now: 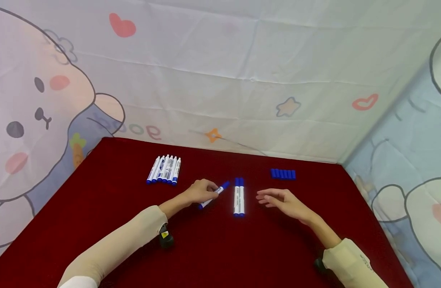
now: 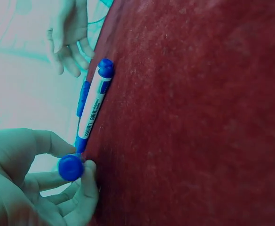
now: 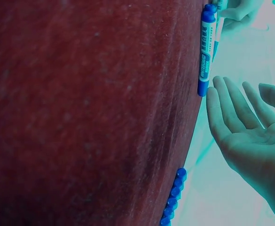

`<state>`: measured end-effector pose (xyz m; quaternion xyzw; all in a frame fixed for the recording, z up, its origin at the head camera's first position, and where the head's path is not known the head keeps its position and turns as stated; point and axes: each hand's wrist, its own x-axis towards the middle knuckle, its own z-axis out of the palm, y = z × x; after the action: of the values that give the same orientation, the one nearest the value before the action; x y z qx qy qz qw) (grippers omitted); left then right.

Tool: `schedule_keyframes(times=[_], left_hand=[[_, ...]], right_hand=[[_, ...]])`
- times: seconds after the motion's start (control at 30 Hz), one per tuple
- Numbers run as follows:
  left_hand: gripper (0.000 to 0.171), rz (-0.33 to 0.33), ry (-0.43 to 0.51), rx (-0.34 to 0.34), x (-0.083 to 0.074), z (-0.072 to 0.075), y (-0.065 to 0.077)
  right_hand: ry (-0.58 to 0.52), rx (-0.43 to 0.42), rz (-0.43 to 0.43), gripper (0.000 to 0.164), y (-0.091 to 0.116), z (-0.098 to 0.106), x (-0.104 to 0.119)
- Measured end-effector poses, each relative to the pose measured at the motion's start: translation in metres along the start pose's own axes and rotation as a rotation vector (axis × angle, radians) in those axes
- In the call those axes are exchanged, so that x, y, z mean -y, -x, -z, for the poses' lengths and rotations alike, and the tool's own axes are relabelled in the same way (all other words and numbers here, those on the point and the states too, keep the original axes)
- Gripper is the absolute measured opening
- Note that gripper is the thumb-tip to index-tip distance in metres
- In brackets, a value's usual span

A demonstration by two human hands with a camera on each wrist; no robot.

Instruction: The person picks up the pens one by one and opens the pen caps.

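My left hand (image 1: 202, 191) pinches a white marker (image 1: 207, 203) between thumb and fingers, its blue cap (image 1: 225, 185) pointing up and to the right. In the left wrist view, the blue end (image 2: 71, 167) of this marker faces the camera. Two capped markers (image 1: 239, 200) lie side by side on the red cloth, just right of the held one. Beyond them on the right, my right hand (image 1: 286, 203) hovers with its fingers extended and apart, holding nothing. Its palm (image 3: 250, 141) shows bare in the right wrist view.
Several white markers with blue bottom ends (image 1: 164, 170) lie in a row at the back left of the red tablecloth (image 1: 206, 256). Several blue caps (image 1: 283, 174) form a row at the back right. A printed curtain (image 1: 220, 72) hangs behind the table.
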<state>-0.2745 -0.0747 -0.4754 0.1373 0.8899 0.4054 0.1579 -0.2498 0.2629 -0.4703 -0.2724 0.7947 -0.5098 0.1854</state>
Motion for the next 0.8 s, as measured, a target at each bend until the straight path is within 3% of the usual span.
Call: schedule_keyframes(times=[0.13, 0.37, 0.57, 0.8], left_hand=[[0.039, 0.001, 0.111, 0.052, 0.004, 0.007, 0.008], [0.035, -0.038, 0.163, 0.086, 0.005, 0.023, 0.022], [0.029, -0.184, 0.132, 0.121, 0.001, 0.028, 0.029], [0.027, -0.433, 0.062, 0.153, 0.001, 0.022, 0.031]], right_hand=[[0.007, 0.007, -0.002, 0.042, -0.002, -0.001, 0.001], [0.006, 0.017, 0.003, 0.042, -0.007, -0.003, 0.005], [0.016, 0.022, 0.006, 0.042, -0.012, -0.007, 0.008], [0.001, 0.036, -0.023, 0.043, -0.023, -0.019, 0.017]])
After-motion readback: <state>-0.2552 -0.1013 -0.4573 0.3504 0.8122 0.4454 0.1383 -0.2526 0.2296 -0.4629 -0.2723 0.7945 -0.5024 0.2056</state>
